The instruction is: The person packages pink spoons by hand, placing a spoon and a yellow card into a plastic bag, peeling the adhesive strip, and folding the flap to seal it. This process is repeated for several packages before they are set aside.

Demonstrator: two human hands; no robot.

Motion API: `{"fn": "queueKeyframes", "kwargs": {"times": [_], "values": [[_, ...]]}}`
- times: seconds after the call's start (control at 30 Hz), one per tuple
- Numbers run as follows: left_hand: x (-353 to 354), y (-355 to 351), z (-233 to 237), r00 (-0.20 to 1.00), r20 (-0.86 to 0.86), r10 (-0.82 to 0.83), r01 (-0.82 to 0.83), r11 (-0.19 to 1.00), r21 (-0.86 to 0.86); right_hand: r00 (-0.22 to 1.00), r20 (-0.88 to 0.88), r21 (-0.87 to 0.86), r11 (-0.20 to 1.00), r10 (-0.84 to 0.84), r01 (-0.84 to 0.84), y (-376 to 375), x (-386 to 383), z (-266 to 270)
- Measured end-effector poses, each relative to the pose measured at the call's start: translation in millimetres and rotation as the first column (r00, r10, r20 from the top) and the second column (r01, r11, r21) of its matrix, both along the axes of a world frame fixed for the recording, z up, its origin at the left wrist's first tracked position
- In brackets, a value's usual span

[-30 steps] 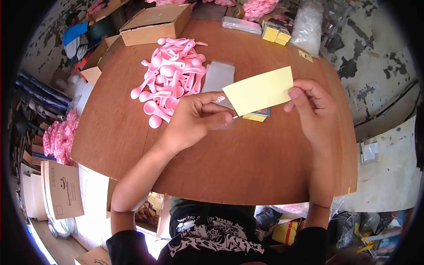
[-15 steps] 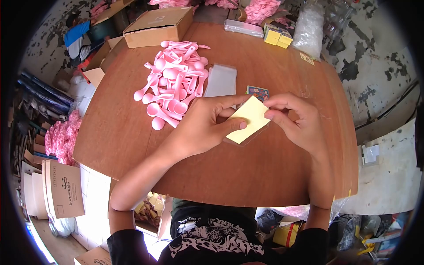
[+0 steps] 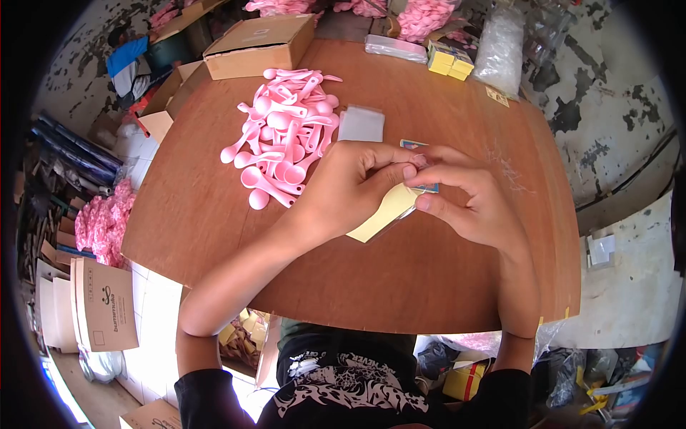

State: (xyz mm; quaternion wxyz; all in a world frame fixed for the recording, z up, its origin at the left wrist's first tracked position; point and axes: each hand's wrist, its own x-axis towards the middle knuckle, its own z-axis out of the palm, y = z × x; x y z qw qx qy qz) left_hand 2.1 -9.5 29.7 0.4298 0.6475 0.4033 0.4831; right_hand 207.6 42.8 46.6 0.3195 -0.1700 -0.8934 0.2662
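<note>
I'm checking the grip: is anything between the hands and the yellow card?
Nothing visible. The left hand and right hand both pinch the yellow card; the pink spoons lie apart, to its left.

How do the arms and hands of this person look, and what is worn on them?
The left hand and the right hand are bare: no gloves, rings or watch show. The forearms are uncovered too. Black sleeves begin near the elbows; they belong to a black shirt with a white printed design.
</note>
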Motion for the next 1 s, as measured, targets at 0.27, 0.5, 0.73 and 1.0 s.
{"fn": "queueKeyframes", "kwargs": {"times": [0.27, 0.5, 0.73, 1.0], "values": [[9, 11, -20, 1.0, 0.014, 0.007, -0.01, 0.972, 0.235, 0.98, 0.158, -0.604, 0.797, 0.122, -0.002, -6, -2, -10], [5, 4, -22, 0.997, -0.057, -0.05, 0.057, 0.989, 0.137, 0.949, 0.236, -0.428, 0.899, 0.209, -0.091, 0, -6, -32], [-27, -17, -37, 0.897, -0.406, -0.177, 0.19, 0.982, -0.009, 0.973, 0.175, -0.649, 0.761, 0.148, 0.001, 8, -4, -18], [-41, -15, -45, 0.858, -0.339, -0.385, 0.344, 0.922, -0.176, 0.973, 0.164, -0.205, 0.96, -0.16, 0.192, 85, -72, -42]]}}
